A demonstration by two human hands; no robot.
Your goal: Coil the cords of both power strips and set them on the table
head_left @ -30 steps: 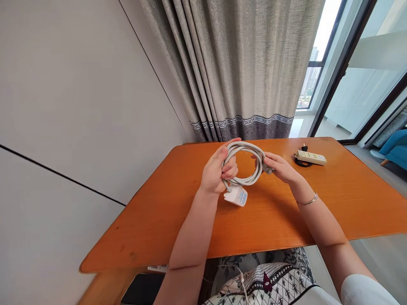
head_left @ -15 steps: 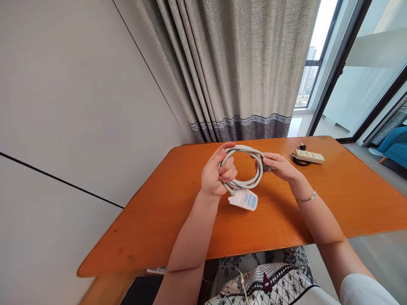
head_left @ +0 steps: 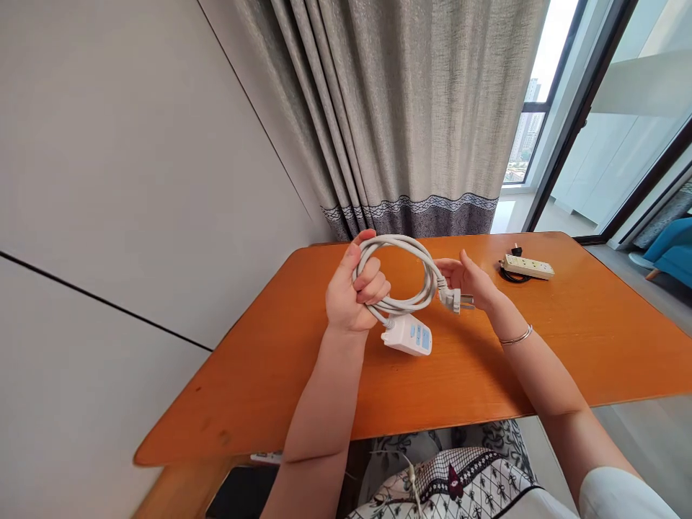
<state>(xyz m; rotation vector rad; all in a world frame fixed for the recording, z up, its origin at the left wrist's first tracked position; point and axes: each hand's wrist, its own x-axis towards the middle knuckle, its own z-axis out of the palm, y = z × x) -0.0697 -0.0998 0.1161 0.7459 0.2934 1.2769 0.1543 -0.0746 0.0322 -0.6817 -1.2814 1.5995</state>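
A coiled white power cord [head_left: 406, 244] hangs above the table, with my left hand [head_left: 354, 288] wrapped around the left side of its loops. At the cord's lower end a white block [head_left: 409, 335] with blue markings, which looks like a power strip seen partly end-on, dangles beneath the coil. The cord's plug [head_left: 457, 299] sticks out on the right side of the coil, its metal prongs pointing right. Just behind the plug is my right hand [head_left: 470, 280], fingers apart and thumb raised; its fingertips are partly hidden behind the coil.
On the orange wooden table [head_left: 259, 360], a cream power strip [head_left: 527, 267] with a black cord and plug lies at the back right. A grey curtain [head_left: 411, 130] hangs behind the far edge. A pale wall [head_left: 108, 180] stands on the left.
My right hand has loosened from the coil's right side and opened, leaving the plug exposed. My left hand has shifted slightly left and up with the coil.
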